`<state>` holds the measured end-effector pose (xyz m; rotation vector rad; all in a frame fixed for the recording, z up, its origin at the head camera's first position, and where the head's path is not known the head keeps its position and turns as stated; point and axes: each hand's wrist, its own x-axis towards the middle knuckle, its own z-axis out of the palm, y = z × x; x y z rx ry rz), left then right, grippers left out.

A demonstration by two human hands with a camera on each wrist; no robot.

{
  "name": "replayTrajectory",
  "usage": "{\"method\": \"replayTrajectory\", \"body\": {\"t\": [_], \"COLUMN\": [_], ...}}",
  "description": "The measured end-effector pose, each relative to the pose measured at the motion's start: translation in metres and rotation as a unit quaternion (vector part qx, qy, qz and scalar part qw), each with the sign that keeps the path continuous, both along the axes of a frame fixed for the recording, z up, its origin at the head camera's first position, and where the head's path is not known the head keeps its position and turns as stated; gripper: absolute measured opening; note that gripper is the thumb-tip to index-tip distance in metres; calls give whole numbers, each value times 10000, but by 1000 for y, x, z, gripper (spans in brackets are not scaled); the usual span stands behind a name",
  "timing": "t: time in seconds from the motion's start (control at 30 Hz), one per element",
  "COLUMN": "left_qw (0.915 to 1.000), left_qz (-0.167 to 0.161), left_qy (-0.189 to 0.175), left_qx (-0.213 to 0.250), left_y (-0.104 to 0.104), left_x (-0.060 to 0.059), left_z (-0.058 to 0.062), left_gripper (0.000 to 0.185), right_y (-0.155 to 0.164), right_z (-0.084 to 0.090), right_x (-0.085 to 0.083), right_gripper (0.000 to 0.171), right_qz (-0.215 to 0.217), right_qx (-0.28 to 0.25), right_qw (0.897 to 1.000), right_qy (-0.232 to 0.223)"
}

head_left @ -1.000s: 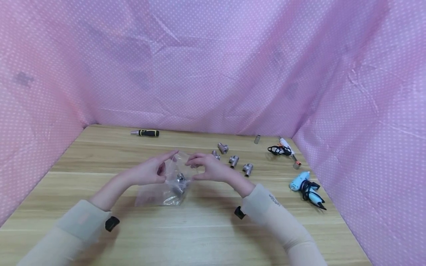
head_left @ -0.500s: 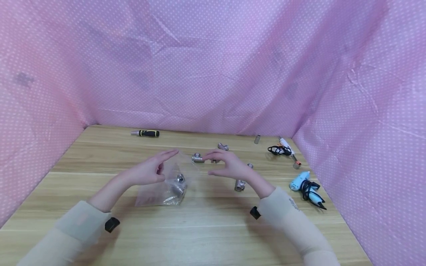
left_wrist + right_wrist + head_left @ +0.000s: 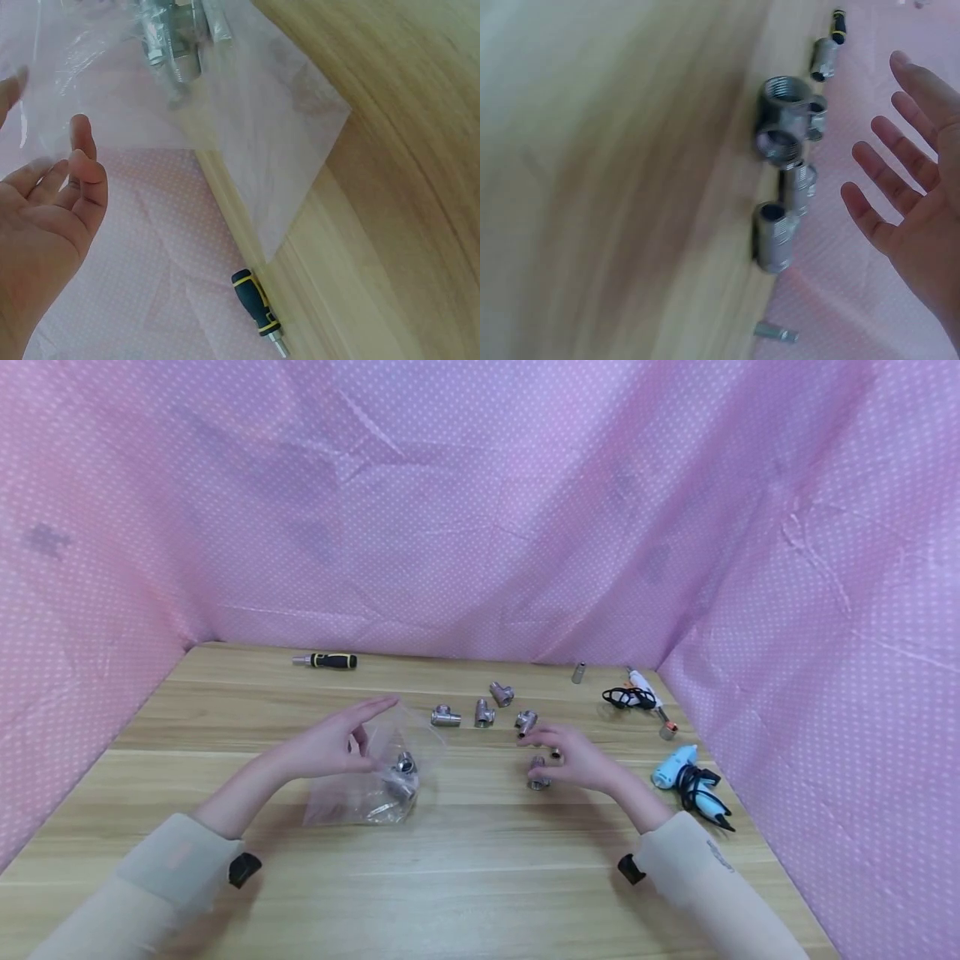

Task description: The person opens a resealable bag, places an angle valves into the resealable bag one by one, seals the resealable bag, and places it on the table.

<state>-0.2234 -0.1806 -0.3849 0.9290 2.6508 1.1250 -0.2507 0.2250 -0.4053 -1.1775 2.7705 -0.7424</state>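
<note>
My left hand (image 3: pixel 333 745) holds the mouth of a clear plastic bag (image 3: pixel 341 797) on the table, its index finger stretched along the upper edge and its thumb lower down. Inside the bag lie metal pipe fittings (image 3: pixel 405 763); the film blurs how many. In the left wrist view the bag (image 3: pixel 292 127) hangs spread beside curled fingers. My right hand (image 3: pixel 577 760) hovers over a metal tee fitting (image 3: pixel 538 783), thumb and fingers apart. The right wrist view shows its fingers spread, with the tee (image 3: pixel 784 120) apart from them.
More tee fittings lie behind: one (image 3: pixel 446 717) beside the bag, others (image 3: pixel 484 713) towards the right. A black-yellow screwdriver (image 3: pixel 333 661) lies at the back left. A small metal cylinder (image 3: pixel 579 672), a white corded tool (image 3: pixel 647 690) and a blue glue gun (image 3: pixel 693 785) lie rightward.
My right hand has left the bag's mouth and moved right to the near tee fitting. A tee fitting beside the bag has come into view. The left hand stays at the bag.
</note>
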Motion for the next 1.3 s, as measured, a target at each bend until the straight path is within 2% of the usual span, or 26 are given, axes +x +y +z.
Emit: {"method": "replayTrajectory", "body": {"t": [0.13,0.33,0.53,0.73,0.87,1.17,1.3], "left_qw": [9999,9998,9997,9995,9991,9994,9996], "left_qz": [100,88,35,-176,-192,-81,-75], "left_qy": [55,-185,-237,-278,-357,-317,-255], "left_qx": [-5,6,22,31,101,111,96], "left_y": [1,1,2,1,1,3,3], "left_x": [0,0,1,3,3,0,-2], "left_z": [-2,-6,-6,-6,-7,-10,-11], "left_gripper": [100,109,110,108,106,102,101], "right_y": [8,13,12,12,12,8,5], "right_z": [-8,-21,-33,-40,-44,-39,-29], "right_x": [2,8,11,10,7,3,3], "right_gripper": [47,50,52,49,46,38,40], "right_qz": [39,28,-41,-310,-524,-586,-528], "right_qx": [-2,389,655,562,534,275,93], "right_qw": [10000,9991,9977,9979,9971,9976,9985], "right_qy": [35,178,184,-80,-158,-246,-52]}}
